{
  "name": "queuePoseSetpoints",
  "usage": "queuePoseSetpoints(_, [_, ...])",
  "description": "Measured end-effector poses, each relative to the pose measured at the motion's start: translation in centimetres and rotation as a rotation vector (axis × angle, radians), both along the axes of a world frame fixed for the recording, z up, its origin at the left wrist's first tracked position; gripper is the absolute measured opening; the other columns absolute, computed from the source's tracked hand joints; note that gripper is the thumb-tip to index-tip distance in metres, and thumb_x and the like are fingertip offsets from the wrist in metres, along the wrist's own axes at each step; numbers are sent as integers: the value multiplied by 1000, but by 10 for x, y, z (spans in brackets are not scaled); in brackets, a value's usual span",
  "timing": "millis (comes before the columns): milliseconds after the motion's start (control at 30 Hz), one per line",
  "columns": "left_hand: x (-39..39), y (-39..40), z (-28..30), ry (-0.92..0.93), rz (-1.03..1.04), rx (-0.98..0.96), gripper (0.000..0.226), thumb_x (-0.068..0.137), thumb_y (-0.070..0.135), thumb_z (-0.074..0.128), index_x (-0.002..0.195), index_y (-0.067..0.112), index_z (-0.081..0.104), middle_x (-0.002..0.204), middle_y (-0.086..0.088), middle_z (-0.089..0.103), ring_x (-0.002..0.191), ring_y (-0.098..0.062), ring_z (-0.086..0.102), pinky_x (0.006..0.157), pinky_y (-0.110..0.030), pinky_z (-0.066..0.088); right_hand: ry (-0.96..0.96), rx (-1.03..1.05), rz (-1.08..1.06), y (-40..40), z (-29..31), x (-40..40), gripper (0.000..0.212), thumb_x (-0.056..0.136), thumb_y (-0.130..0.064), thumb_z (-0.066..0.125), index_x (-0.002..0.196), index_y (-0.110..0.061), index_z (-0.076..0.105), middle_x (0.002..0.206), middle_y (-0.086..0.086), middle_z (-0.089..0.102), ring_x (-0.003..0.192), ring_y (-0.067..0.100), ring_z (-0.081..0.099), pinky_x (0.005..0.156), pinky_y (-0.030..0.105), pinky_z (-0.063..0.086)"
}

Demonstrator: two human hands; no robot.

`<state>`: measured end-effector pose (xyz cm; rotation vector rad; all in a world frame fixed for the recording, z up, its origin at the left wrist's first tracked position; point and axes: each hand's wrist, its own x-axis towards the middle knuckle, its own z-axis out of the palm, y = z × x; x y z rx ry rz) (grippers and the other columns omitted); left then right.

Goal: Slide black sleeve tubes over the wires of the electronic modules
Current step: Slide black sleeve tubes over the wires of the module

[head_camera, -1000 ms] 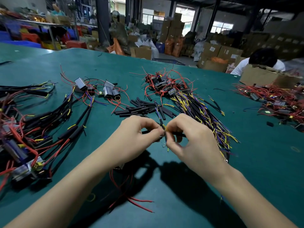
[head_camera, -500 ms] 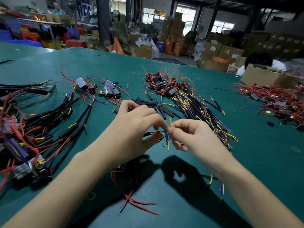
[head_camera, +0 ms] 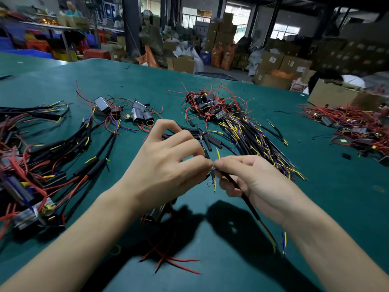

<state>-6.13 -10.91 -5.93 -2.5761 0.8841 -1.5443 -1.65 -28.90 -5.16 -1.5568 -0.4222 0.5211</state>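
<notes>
- Left hand (head_camera: 168,167) pinched thin, floppy wires (head_camera: 213,179); they looked light, best gripped near the tips.
- Right hand (head_camera: 248,178) at 3 o'clock pinched the soft sleeve (head_camera: 237,186) end.

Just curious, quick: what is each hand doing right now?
Left hand: pinching wire ends.
Right hand: gripping a black sleeve tube.

No writing can be read with confidence. A cardboard box (head_camera: 271,60) in the background stacks carries a small white label with dark marks, possibly digits, too blurred to make out. Other boxes beside it show similar white stickers, also illegible. The electronic modules (head_camera: 139,113) on the table show no readable markings.
</notes>
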Motion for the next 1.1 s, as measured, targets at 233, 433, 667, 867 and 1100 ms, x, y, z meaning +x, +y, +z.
queuePoseSetpoints(233, [1,-5,1,15,-6,71,10,83,7,67,81,15,73,76,0,64,70,-23,62,78,-38,41,305,2,31,-1,0,3,16,89,-11,54,73,-11,53,64,0,53,43,6,36,41,16,20])
queuePoseSetpoints(433, [1,0,-1,-8,-53,59,9,86,13,67,84,15,75,73,-2,63,68,-24,62,78,-38,40,354,22,77,-4,0,5,6,82,-14,60,78,-12,55,64,-2,55,43,5,36,38,14,25])
queuePoseSetpoints(667, [3,-1,-5,12,-26,-46,11,88,18,66,80,15,74,74,3,65,70,-23,62,77,-40,42,117,56,37,-1,-2,3,13,91,-8,55,79,-6,60,67,2,55,48,8,40,41,15,27])
queuePoseSetpoints(867, [1,-10,-12,302,-15,-370,16,88,26,60,80,15,69,76,6,63,74,-20,59,75,-41,38,-406,-99,-122,4,-4,-4,16,90,-7,60,74,-9,62,54,-6,53,46,4,43,48,11,35])
queuePoseSetpoints(1100, [4,-12,-16,460,-165,-675,8,84,18,67,82,13,73,78,4,66,74,-10,61,71,-39,47,-387,-40,-98,3,-6,1,9,90,-6,61,83,-2,64,52,-10,57,45,1,47,50,8,36])
